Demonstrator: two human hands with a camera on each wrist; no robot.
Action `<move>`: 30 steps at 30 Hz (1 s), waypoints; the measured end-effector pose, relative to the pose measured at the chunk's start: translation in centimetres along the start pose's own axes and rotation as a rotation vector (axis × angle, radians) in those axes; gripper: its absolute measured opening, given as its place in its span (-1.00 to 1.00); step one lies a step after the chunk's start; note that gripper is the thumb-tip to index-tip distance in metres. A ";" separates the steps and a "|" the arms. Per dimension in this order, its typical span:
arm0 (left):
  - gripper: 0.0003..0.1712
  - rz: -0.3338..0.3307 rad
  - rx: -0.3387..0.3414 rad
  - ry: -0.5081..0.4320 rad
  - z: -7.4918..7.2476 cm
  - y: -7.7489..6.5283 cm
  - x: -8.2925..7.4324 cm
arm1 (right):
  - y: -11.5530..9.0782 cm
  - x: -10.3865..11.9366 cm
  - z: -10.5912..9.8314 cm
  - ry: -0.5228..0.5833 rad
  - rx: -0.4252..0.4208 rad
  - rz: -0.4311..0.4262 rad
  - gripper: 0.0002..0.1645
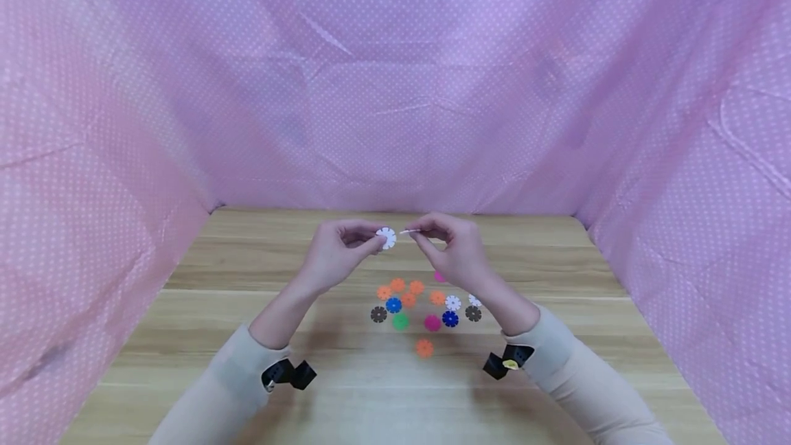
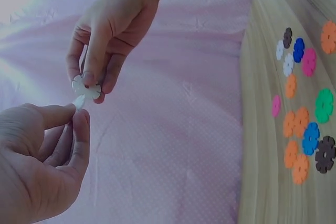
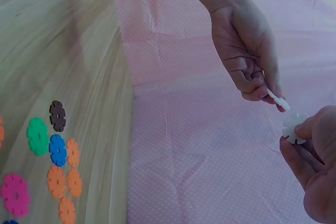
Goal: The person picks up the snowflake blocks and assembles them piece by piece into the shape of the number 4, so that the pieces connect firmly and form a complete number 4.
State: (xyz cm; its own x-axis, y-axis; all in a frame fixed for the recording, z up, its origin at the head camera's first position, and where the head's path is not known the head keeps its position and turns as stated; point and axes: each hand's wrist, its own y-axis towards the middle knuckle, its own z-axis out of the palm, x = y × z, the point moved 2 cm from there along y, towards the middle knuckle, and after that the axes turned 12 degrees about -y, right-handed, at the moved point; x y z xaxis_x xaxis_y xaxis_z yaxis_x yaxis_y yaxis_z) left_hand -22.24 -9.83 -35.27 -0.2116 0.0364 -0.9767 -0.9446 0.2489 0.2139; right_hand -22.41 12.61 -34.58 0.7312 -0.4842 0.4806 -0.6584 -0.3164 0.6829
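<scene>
Between thumb and fingers my left hand (image 1: 336, 254) pinches a white notched plastic disc (image 1: 387, 238), a flower-like snowflake piece, its flat face toward the head camera. A second white disc (image 1: 408, 231), seen nearly edge-on in the head view, is pinched by my right hand (image 1: 456, 246). Both hands are raised above the table with the two discs facing each other. A narrow gap separates them in the head and right wrist views. In the left wrist view, the left disc (image 2: 79, 102) appears edge-on just below the right disc (image 2: 87, 89).
Loose notched discs lie below the hands on the wooden table (image 1: 216, 266): several orange (image 1: 424, 348), plus green (image 1: 400, 321), pink (image 1: 432, 323), blue (image 1: 450, 319), brown (image 1: 379, 314) and white (image 1: 453, 303). The right forearm partly covers some. Pink dotted cloth (image 1: 395, 122) encloses the back and sides.
</scene>
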 end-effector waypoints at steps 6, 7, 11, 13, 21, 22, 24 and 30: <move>-0.76 0.015 0.000 -0.024 0.5 0.0 -0.6 | 0.1 0.3 -0.3 0.013 -0.023 -0.022 -0.81; -0.76 0.018 -0.003 -0.025 0.6 0.0 -0.7 | 0.2 0.3 -0.3 0.015 -0.025 -0.028 -0.81; -0.77 0.033 0.002 -0.023 0.7 0.1 -0.8 | 0.1 0.4 -0.3 0.010 -0.022 -0.058 -0.81; -0.79 0.038 0.012 -0.020 0.7 0.1 -0.8 | 0.0 0.4 -0.2 0.012 -0.021 -0.074 -0.81; -0.81 0.054 0.038 -0.013 0.8 0.1 -0.8 | -0.1 0.3 -0.2 0.032 -0.046 -0.172 -0.78; -0.81 0.055 0.042 -0.015 0.8 0.1 -0.8 | -0.1 0.3 -0.2 0.031 -0.047 -0.192 -0.77; -0.83 0.051 0.051 -0.021 0.8 0.0 -0.9 | 0.0 0.1 -0.3 0.024 -0.046 -0.232 -0.74; -0.84 0.061 0.075 -0.022 0.9 0.0 -1.1 | 0.2 -0.1 -0.5 0.036 -0.039 -0.342 -0.67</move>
State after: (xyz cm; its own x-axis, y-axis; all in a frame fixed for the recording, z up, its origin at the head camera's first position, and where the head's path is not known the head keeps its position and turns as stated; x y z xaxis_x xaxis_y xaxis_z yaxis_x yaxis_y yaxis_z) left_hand -21.77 -9.04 -34.18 -0.2617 0.0751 -0.9622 -0.9084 0.3176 0.2719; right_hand -22.52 12.96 -34.25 0.9147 -0.3258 0.2393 -0.3675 -0.4238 0.8279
